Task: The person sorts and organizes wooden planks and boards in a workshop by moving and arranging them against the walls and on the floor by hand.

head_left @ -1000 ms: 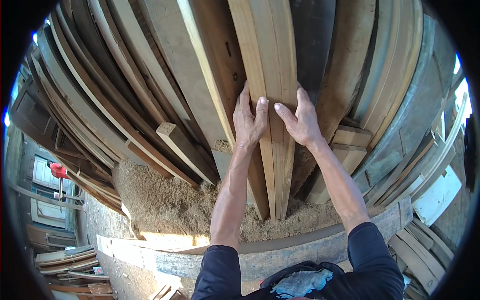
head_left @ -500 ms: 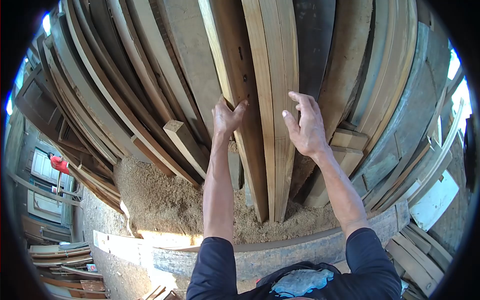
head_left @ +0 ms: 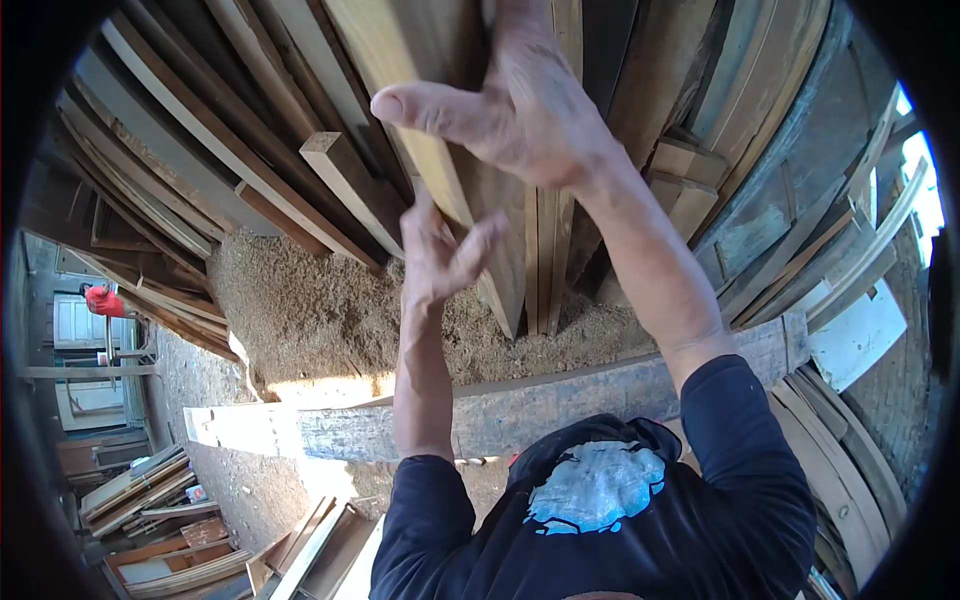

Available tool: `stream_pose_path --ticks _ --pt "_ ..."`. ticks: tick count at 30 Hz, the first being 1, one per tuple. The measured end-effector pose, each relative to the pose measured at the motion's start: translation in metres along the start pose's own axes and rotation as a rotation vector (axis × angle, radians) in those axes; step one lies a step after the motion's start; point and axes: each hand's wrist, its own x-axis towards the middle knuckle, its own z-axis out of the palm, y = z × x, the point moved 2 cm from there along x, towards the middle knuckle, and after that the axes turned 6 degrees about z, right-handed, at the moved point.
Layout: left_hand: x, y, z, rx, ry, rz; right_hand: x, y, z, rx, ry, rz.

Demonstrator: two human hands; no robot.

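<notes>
A long wooden plank [head_left: 463, 185] with a pale narrow edge stands tilted toward me, its foot in sawdust. My left hand [head_left: 440, 258] straddles its near edge low down, thumb on one side and fingers partly hidden on the other. Higher up and closer to the camera is my right hand [head_left: 525, 120]. Its thumb stretches left across the plank's pale edge, and the other fingers point upward, their tips cut off at the top of the view. Right behind this plank stand more upright boards [head_left: 545, 270].
Many boards [head_left: 230, 110] lean in a row. A short beam [head_left: 350, 180] juts out on the left. Sawdust [head_left: 300, 300] is heaped behind a low plank barrier [head_left: 560, 400]. Scrap wood [head_left: 840, 480] lies at right. A person in red [head_left: 103, 300] is far left.
The plank's upper part has come closer to me. My right hand has moved up and left onto it, and my left hand is now nearer its foot. The view has shifted back.
</notes>
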Motion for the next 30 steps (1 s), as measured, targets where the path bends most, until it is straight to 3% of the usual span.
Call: stream_pose_path --ticks 2,5,8,9,12,15,20,25,30 --pt "-0.03 -0.019 -0.005 -0.247 -0.31 -0.153 -0.019 -0.012 -0.001 0.052 0.023 -0.085" --pt "-0.055 -0.067 -0.01 -0.356 -0.559 -0.408 -0.043 -0.03 -0.012 0.044 -0.001 -0.105" --pt "-0.062 -0.058 0.02 -0.701 -0.352 -0.32 -0.063 -0.097 -0.023 0.085 0.064 -0.082" --pt "-0.067 -0.052 0.029 -0.685 -0.258 -0.347 -0.066 -0.102 -0.026 0.128 0.082 -0.068" --pt "-0.071 -0.03 0.045 -0.713 -0.217 -0.352 -0.075 -0.113 -0.024 0.395 0.192 -0.113" --pt "-0.069 0.008 0.054 -0.619 -0.232 -0.348 -0.077 -0.116 -0.029 0.445 0.341 -0.17" --pt "-0.07 0.035 0.068 -0.411 -0.228 -0.234 -0.072 -0.105 -0.064 0.644 0.352 -0.159" --pt "-0.058 0.079 0.077 -0.289 -0.238 -0.129 -0.087 -0.081 -0.098 0.57 0.353 0.008" --pt "-0.042 0.117 0.101 -0.364 -0.235 -0.085 -0.167 -0.067 -0.125 0.339 0.161 0.25"
